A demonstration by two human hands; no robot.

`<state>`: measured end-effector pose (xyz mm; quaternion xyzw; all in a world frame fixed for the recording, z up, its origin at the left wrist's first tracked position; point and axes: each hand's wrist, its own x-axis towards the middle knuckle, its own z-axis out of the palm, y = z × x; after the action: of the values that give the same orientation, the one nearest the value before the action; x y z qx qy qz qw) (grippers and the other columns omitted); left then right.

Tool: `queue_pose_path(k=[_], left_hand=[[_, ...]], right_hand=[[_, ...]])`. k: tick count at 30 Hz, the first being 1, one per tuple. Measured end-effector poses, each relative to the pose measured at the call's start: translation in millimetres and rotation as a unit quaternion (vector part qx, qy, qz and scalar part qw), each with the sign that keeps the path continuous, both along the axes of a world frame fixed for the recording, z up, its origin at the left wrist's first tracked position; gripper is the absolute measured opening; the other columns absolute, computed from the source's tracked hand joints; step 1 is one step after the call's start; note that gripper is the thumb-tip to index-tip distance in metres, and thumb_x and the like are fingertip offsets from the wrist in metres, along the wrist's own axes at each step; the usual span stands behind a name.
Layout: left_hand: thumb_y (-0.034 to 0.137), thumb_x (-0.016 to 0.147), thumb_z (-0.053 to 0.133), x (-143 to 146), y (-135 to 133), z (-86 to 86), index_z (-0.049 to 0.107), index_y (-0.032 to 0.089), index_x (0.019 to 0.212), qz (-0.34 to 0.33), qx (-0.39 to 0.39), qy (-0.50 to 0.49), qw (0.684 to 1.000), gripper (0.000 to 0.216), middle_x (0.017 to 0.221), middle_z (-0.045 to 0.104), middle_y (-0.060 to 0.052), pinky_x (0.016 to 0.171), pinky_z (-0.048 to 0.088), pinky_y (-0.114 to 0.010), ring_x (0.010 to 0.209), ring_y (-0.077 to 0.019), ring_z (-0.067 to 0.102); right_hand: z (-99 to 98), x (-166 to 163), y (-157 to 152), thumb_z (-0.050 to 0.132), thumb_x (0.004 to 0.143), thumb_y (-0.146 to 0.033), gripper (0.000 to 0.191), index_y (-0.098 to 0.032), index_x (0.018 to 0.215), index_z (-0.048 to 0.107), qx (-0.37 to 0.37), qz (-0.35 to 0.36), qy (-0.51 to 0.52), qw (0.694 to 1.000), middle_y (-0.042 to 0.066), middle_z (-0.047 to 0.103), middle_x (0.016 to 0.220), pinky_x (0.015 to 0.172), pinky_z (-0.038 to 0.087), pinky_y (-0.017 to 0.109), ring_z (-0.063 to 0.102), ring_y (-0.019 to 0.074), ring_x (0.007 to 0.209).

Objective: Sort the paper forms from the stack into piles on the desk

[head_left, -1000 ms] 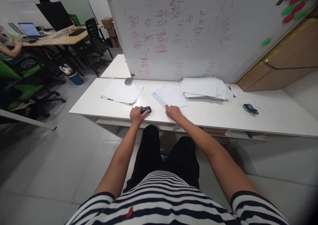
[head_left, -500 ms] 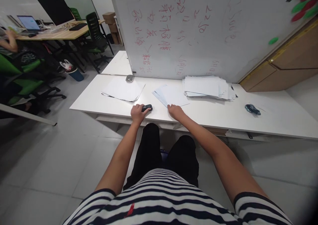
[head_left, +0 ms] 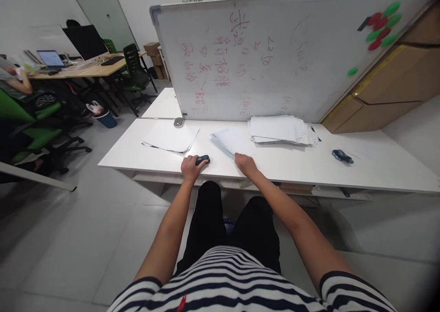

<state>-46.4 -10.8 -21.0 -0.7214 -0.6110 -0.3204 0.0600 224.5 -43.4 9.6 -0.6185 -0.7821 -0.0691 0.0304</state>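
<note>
My left hand is closed around a small black stapler near the front edge of the white desk. To its right, my right hand pinches the near edge of a few paper sheets. Those sheets are slightly fanned, with a bluish page showing at their left. A gap separates the stapler from the sheets. Behind my left hand lies a flat, loose pile of white paper. A thicker, uneven paper stack sits beyond my right hand.
A whiteboard with red writing stands along the desk's back. Cardboard boxes lean at the right. A dark, shiny object lies on the desk's right part, and a small grey rounded object at the back left. Another person sits far left.
The view has tilted up, so the desk appears lower. My right hand has shifted slightly right, and the sheets' near edge looks a little lifted. My left hand still grips the stapler.
</note>
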Motion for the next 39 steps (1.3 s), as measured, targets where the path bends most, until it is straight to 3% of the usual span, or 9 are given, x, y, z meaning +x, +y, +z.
queue_pose_path(k=[7,11,14,17,21,24,31,34,39], left_hand=[[0.062,0.079,0.054,0,-2,5.3,0.067,0.022,0.094,0.015,0.013,-0.012,1.000,0.045,0.087,0.062,-0.012,0.078,0.036,-0.037,0.089,-0.0276,0.055],[0.052,0.081,0.058,11,-9,24.1,0.060,0.022,0.114,-0.025,0.017,-0.043,0.999,0.045,0.120,0.058,-0.017,0.101,0.025,-0.051,0.121,-0.0340,0.044],[0.050,0.073,0.068,34,-14,45.4,0.049,0.021,0.129,-0.119,-0.004,-0.133,0.984,0.066,0.140,0.044,-0.017,0.109,0.020,-0.051,0.134,-0.0336,0.032],[0.054,0.071,0.068,61,-18,62.2,0.043,0.019,0.135,-0.204,-0.112,-0.306,0.923,0.078,0.139,0.046,-0.016,0.104,0.034,-0.045,0.127,-0.0297,0.043],[0.054,0.078,0.059,84,-26,68.7,0.062,0.018,0.113,-0.254,-0.285,-0.461,0.801,0.051,0.109,0.067,-0.010,0.086,0.047,-0.036,0.098,-0.0231,0.061],[0.051,0.075,0.064,91,-34,69.7,0.067,0.017,0.100,-0.237,-0.288,-0.498,0.783,0.043,0.094,0.069,-0.006,0.078,0.048,-0.031,0.085,-0.0192,0.062],[0.045,0.078,0.064,94,-40,72.2,0.062,0.018,0.099,-0.213,-0.151,-0.560,0.786,0.035,0.094,0.068,-0.004,0.080,0.047,-0.027,0.086,-0.0148,0.061],[0.045,0.079,0.062,92,-42,58.1,0.061,0.018,0.101,-0.190,-0.143,-0.544,0.805,0.035,0.097,0.067,-0.005,0.081,0.046,-0.027,0.089,-0.0153,0.060],[0.046,0.084,0.055,86,-49,33.0,0.058,0.019,0.104,-0.159,-0.139,-0.521,0.827,0.034,0.099,0.064,-0.005,0.083,0.044,-0.027,0.093,-0.0159,0.058]], right_hand=[[12.6,9,-50,0.030,0.097,-0.028,0.032,-0.014,0.114,0.053,0.181,-0.048,0.252,0.949,0.013,0.066,0.106,0.084,0.048,0.031,0.063,0.0205,0.097],[24.7,15,-81,0.037,0.095,-0.036,0.029,-0.017,0.111,0.052,0.226,-0.101,0.361,0.899,0.014,0.065,0.104,0.087,0.050,0.036,0.063,0.0222,0.099],[31.8,23,-91,0.048,0.090,-0.038,0.022,-0.021,0.104,0.053,0.281,-0.087,0.431,0.853,0.010,0.065,0.098,0.087,0.051,0.040,0.063,0.0222,0.097],[33.3,31,-91,0.057,0.086,-0.036,0.023,-0.022,0.104,0.052,0.313,-0.076,0.533,0.783,0.006,0.064,0.096,0.085,0.051,0.039,0.063,0.0197,0.092],[35.2,34,-89,0.060,0.083,-0.037,0.031,-0.022,0.107,0.048,0.305,-0.112,0.660,0.677,0.005,0.062,0.094,0.084,0.051,0.035,0.063,0.0168,0.090],[41.1,35,-87,0.061,0.083,-0.038,0.038,-0.022,0.113,0.045,0.287,-0.133,0.703,0.638,0.003,0.062,0.093,0.083,0.049,0.033,0.062,0.0158,0.088],[19.0,35,-71,0.062,0.078,-0.042,0.041,-0.020,0.111,0.051,0.152,-0.105,0.729,0.659,0.005,0.065,0.096,0.083,0.048,0.034,0.062,0.0186,0.089],[-3.6,27,-66,0.059,0.078,-0.044,0.031,-0.019,0.096,0.058,0.116,-0.146,0.692,0.697,0.006,0.066,0.092,0.083,0.047,0.036,0.061,0.0202,0.088],[-19.5,13,-66,0.053,0.081,-0.044,0.032,-0.020,0.100,0.059,0.121,-0.165,0.665,0.719,0.005,0.066,0.095,0.083,0.046,0.035,0.059,0.0202,0.089]])
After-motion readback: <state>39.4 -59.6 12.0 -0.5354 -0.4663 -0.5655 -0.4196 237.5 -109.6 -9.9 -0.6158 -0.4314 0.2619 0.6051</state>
